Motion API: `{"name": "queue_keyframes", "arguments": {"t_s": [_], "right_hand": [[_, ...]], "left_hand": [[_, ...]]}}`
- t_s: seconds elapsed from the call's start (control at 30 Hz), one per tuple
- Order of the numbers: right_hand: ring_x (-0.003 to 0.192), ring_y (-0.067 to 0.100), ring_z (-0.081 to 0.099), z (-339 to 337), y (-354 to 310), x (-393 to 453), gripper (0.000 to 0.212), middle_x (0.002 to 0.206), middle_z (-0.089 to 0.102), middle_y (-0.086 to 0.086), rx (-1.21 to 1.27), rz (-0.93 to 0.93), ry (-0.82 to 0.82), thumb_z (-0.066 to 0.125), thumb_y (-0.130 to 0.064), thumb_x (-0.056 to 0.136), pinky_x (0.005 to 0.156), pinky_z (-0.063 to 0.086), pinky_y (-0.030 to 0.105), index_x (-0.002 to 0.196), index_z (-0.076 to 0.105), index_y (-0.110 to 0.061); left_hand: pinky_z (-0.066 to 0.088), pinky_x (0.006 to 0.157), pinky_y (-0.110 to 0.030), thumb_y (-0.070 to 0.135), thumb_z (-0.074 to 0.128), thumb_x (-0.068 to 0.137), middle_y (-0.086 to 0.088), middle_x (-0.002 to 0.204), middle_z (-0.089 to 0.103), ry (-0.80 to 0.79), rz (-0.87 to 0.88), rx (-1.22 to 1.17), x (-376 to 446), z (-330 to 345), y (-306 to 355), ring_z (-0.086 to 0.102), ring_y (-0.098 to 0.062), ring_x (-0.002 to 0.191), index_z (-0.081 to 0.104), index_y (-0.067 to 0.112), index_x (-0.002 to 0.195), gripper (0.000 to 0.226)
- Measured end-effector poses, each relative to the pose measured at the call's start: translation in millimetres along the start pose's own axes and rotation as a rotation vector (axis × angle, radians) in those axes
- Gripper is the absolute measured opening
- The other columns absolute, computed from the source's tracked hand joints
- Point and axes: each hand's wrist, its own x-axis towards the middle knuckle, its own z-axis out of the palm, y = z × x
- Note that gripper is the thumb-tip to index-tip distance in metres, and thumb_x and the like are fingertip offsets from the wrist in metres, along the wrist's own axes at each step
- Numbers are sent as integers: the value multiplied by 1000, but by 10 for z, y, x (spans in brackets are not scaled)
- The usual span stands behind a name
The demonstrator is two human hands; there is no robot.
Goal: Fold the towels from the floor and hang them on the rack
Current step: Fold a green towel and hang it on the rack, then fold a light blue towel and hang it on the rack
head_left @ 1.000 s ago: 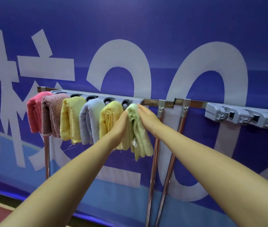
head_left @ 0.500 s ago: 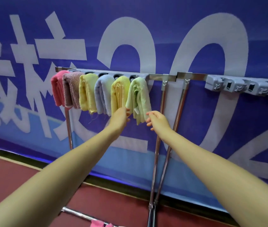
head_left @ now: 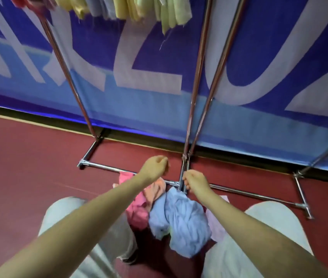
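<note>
1. Bare and holding nothing, the left hand hangs in the air with its fingers loosely curled toward the palm; nothing is pinched between them.
2. The right hand is likewise free of cloth, fingers curled loosely downward, its knuckles close in front of the chrome joint where the rack's base bars meet.
3. Directly beneath and a little nearer the person than both hands lies the heap of towels on the floor: a light blue towel crumpled in the middle, below the right wrist and not touching either hand.
4. A pink towel sits to its left, partly hidden under the left forearm, with an orange towel bunched just beyond it, below the left hand.
5. A pale lilac towel shows at the blue one's right edge, partly under the right forearm.
6. The heap rests between the person's knees in light grey trousers, against the low front bar of the rack.
7. The rack's chrome uprights rise from the base toward the top of the view, where the lower ends of the hung towels, in green, yellow, blue and pink, dangle well above both hands.
8. The dark red floor runs to a blue banner with large white characters behind the rack.
</note>
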Motion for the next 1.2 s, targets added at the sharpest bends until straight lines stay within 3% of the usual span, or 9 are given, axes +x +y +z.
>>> {"name": "queue_keyframes", "arguments": {"t_s": [0.1,0.3,0.43,0.57,0.67,0.8,0.93,1.1,1.2], "right_hand": [[48,13,39,34,512,79,35,55,48,1,-28,99,-10,44,-3,94,41,31,15,61,52,-13],[72,22,56,-47,1487,456,30,75,66,8,-209,265,-15,52,-12,87,71,47,37,59,56,-21],[71,24,56,1,2059,732,33,72,62,10,-337,346,-18,57,-12,85,75,52,44,53,55,-20],[72,24,58,247,2228,1001,28,80,68,14,-571,315,-168,49,-10,89,60,43,27,64,58,-17],[82,26,60,432,2253,1306,25,88,66,15,-665,260,-275,42,-7,95,70,45,33,85,65,-7],[85,27,57,566,2416,1561,15,88,61,14,-653,288,-201,52,-11,88,70,40,30,74,57,-15],[122,30,50,596,2561,1668,41,127,56,14,-602,261,-65,57,-16,87,101,40,34,127,55,-5],[94,27,61,685,2582,1915,34,101,66,9,-371,364,-37,55,-21,92,75,42,29,123,56,-7],[76,19,50,726,2560,2006,16,78,55,0,-320,436,-79,49,-20,95,69,34,25,101,60,-10]], "left_hand": [[51,77,-34,23,38,99,-17,81,68,-130,-74,144,152,344,-513,64,-29,77,63,10,77,36],[42,88,-29,12,39,99,-11,123,65,-317,-119,409,484,729,-1297,56,-28,115,64,7,117,32],[41,86,-34,12,42,99,-20,117,65,-290,-222,350,708,948,-1763,59,-35,108,66,-2,110,30],[44,85,-41,24,36,94,-28,102,66,-282,-306,271,860,1240,-2125,62,-41,98,66,-8,95,43],[41,89,-39,21,38,97,-25,112,64,-284,-406,246,941,1416,-2253,59,-38,106,63,-5,108,38],[36,90,-31,28,38,96,-21,120,61,-233,-532,139,1070,1652,-2426,57,-35,112,54,-1,124,43],[39,87,-35,9,44,99,-25,110,61,-178,-595,35,1252,1848,-2530,59,-35,100,47,-2,131,34],[46,71,-34,17,47,99,-2,81,54,-141,-751,-251,1503,1961,-2455,54,-25,76,49,23,92,9],[39,48,-22,27,48,100,-3,75,51,-163,-864,-378,1561,2011,-2389,46,-15,58,52,16,93,14]]}}
